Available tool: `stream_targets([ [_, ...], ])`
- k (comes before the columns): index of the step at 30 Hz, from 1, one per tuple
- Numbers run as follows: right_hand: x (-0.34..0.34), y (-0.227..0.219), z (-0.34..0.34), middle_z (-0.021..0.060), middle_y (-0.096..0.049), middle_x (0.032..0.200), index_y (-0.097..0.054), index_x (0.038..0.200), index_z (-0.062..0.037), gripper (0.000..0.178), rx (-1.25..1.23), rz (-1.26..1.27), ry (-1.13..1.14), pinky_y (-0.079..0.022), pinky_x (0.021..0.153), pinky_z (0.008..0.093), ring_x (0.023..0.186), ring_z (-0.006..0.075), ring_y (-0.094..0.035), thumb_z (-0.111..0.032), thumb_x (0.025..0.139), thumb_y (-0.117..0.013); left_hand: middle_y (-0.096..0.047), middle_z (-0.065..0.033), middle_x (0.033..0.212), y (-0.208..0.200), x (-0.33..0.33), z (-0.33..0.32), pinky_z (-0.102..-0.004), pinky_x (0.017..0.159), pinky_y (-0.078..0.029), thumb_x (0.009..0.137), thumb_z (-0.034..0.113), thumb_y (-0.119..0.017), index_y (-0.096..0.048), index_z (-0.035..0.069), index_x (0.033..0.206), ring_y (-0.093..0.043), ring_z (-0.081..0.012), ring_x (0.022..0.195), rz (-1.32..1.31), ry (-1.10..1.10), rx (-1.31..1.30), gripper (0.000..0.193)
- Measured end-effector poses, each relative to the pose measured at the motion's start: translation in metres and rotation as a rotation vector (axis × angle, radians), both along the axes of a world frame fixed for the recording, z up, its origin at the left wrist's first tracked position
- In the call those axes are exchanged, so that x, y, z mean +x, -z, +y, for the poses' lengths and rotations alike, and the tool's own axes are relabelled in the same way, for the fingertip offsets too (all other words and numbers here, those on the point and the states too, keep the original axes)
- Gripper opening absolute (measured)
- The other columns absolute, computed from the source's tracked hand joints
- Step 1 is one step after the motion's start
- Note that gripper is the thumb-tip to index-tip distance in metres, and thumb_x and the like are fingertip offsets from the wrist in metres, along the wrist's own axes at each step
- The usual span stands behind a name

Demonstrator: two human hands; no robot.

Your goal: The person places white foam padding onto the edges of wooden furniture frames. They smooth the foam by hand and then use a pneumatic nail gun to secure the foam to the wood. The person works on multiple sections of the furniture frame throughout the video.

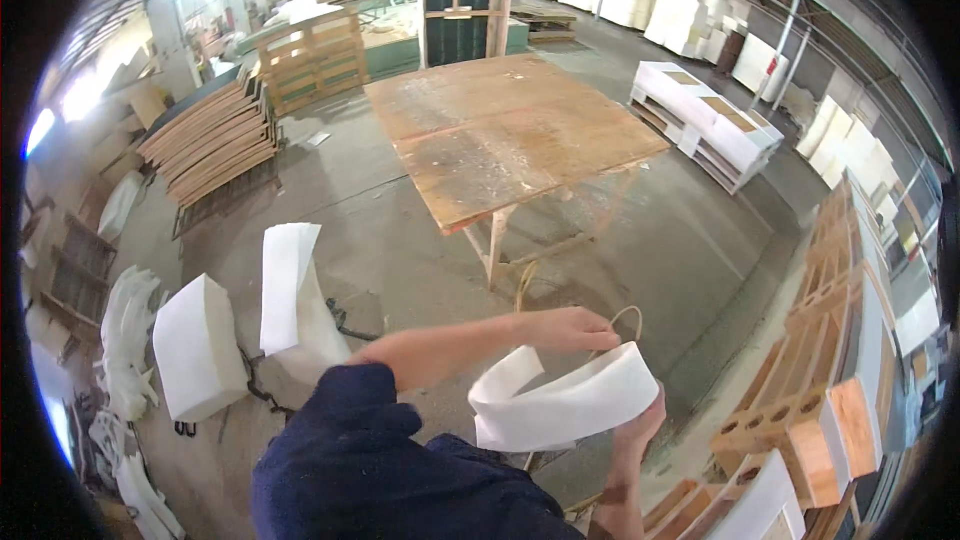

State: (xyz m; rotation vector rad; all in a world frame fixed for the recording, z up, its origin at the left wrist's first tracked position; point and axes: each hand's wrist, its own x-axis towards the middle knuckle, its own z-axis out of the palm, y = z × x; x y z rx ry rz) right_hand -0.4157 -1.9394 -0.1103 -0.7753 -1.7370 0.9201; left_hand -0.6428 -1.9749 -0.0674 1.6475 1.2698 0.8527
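Note:
A white foam strip [570, 410], bent into a curve, is in front of my body at the lower middle. My right hand [643, 427] grips its right end from the outer side, with the fingers partly hidden by the foam. My left arm reaches across above the strip, and my left hand [572, 328] is closed close to its upper edge. A thin pale hose [628, 313] loops beside the left fingers. What the left hand holds is hidden.
A worn wooden table [510, 130] stands ahead. White foam blocks [200, 350] and a tall bent foam piece [290, 290] stand on the left floor. Stacked boards [215, 140] lie farther left. Wooden frames [800, 380] line the right; a white-covered frame [705, 120] is beyond the table.

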Motion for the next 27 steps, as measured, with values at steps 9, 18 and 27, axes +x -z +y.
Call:
stream_targets([
  [9, -0.004, 0.03, 0.019, 0.011, -0.067, 0.091, -0.063, 0.106, 0.0001, 0.024, -0.086, -0.321, -0.015, -0.049, 0.075, 0.0309, 0.084, 0.0188, -0.063, 0.001, 0.084, -0.054, -0.062, -0.0147, 0.111, -0.025, 0.006, -0.024, -0.0339, 0.086, -0.046, 0.09, 0.048, -0.053, -0.051, -0.002, 0.125, -0.059, -0.0184, 0.1, -0.335, -0.102, -0.27, 0.061],
  [18, 0.031, -0.016, 0.076, 0.0178, -0.044, 0.134, -0.018, 0.147, -0.0082, 0.07, -0.766, 0.676, -0.289, -0.039, 0.101, 0.0474, 0.12, 0.033, -0.046, -0.032, 0.091, -0.053, -0.054, -0.0283, 0.119, 0.01, 0.018, -0.008, -0.0393, 0.093, -0.041, 0.078, 0.024, -0.06, -0.03, -0.002, 0.141, -0.055, -0.0337, 0.108, 0.123, 0.354, -0.011, 0.075],
  [27, 0.055, -0.034, 0.078, 0.0156, -0.042, 0.136, -0.018, 0.148, -0.0129, 0.077, -0.461, 0.755, 0.061, -0.04, 0.101, 0.0463, 0.121, 0.0307, -0.045, -0.013, 0.086, -0.062, -0.061, -0.0189, 0.114, 0.188, -0.057, -0.07, -0.0423, 0.093, -0.044, 0.072, 0.017, -0.062, -0.053, 0.008, 0.128, -0.057, -0.0344, 0.107, 0.618, 0.312, -0.44, 0.057],
])
